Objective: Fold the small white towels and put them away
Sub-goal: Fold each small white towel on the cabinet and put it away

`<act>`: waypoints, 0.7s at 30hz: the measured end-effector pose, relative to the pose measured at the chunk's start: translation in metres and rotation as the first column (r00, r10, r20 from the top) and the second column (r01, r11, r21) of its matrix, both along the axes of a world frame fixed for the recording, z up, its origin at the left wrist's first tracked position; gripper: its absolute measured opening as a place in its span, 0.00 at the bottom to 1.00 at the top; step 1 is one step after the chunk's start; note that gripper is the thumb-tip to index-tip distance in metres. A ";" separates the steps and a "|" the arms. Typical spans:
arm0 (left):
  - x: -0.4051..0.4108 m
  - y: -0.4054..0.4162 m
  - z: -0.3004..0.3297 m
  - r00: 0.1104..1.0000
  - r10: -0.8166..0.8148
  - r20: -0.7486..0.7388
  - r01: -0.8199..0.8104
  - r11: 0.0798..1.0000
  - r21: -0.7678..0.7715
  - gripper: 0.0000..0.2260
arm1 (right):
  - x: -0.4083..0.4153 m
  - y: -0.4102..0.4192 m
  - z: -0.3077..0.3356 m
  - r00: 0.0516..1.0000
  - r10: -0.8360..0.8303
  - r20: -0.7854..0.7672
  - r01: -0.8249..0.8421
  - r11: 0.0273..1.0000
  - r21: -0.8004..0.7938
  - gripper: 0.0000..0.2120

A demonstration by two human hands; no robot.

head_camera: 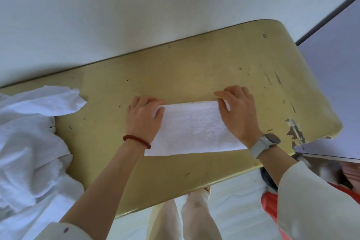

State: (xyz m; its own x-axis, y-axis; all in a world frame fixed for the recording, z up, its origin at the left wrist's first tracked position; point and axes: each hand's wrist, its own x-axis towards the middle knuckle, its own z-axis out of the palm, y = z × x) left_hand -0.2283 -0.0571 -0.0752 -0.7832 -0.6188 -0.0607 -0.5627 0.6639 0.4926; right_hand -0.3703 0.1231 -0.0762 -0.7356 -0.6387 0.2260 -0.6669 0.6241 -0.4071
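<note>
While both hands pinch its far corners, towel lies on table.

1. Small white towel: folded into a flat rectangle, terry texture, lying centre frame, long edges running left-right, slightly tilted.
2. Pile of white towels: unfolded, crumpled heap, left edge of frame, one corner poking toward centre.

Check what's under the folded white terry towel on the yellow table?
The folded white terry towel lies flat on the scuffed yellow table. The left hand and right hand grip its far corners. Anything beneath it is covered.
</note>
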 end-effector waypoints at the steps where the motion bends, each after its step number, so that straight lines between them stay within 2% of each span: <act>1: -0.004 0.003 -0.002 0.998 -0.066 0.004 0.066 0.998 -0.019 0.08 | 0.003 -0.007 0.000 0.998 0.055 -0.017 -0.055 0.998 0.030 0.08; 3: -0.012 0.009 -0.006 0.993 -0.121 0.008 0.121 0.992 -0.036 0.07 | 0.010 -0.020 -0.004 0.993 0.115 -0.019 -0.113 0.990 0.081 0.06; 9: -0.020 0.012 -0.011 0.993 -0.120 -0.015 0.118 0.990 -0.082 0.01 | 0.019 -0.031 -0.020 0.997 0.082 -0.012 -0.080 0.990 0.117 0.02; 13: -0.020 0.012 -0.013 0.988 -0.152 -0.038 0.145 0.979 -0.144 0.05 | 0.018 -0.032 -0.021 0.995 0.096 -0.022 -0.093 0.989 0.115 0.01; 16: -0.021 0.012 -0.012 0.991 -0.130 -0.042 0.125 0.985 -0.119 0.04 | 0.017 -0.034 -0.019 0.995 0.104 -0.005 -0.103 0.989 0.105 0.07; 21: -0.026 0.010 -0.010 0.993 -0.115 -0.013 0.114 0.990 -0.080 0.05 | 0.014 -0.038 -0.020 0.996 0.085 -0.004 -0.084 0.989 0.124 0.07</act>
State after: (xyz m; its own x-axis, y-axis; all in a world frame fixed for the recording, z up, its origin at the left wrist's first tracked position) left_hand -0.2545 -0.0472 -0.0857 -0.8497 -0.5272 -0.0007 -0.4722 0.7606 0.4456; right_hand -0.3558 0.0847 -0.0963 -0.6757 -0.7221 0.1483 -0.7231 0.6102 -0.3236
